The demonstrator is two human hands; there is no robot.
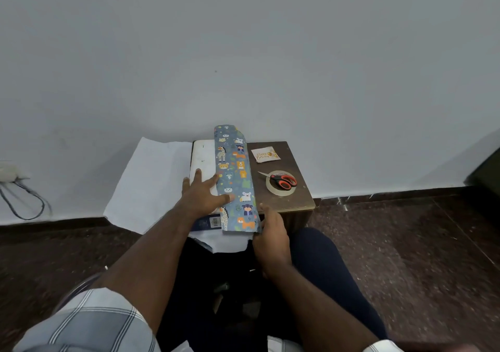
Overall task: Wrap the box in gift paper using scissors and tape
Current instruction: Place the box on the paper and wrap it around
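A white-topped box (203, 157) lies on a small brown table (295, 197). Blue animal-print gift paper (235, 173) is folded over the box's right part; its white underside (146, 181) spreads off to the left. My left hand (203, 195) presses flat on the box top and the paper's edge, fingers spread. My right hand (270, 238) pinches the paper's near right corner at the table's front edge. Red-handled scissors (281, 180) lie across a tape roll (278, 188) on the table's right side.
A small gift tag (266, 155) lies at the table's back right. The table stands against a pale wall. A socket with cables (16, 186) is on the wall at far left. Dark speckled floor surrounds the table; my knees sit below its front edge.
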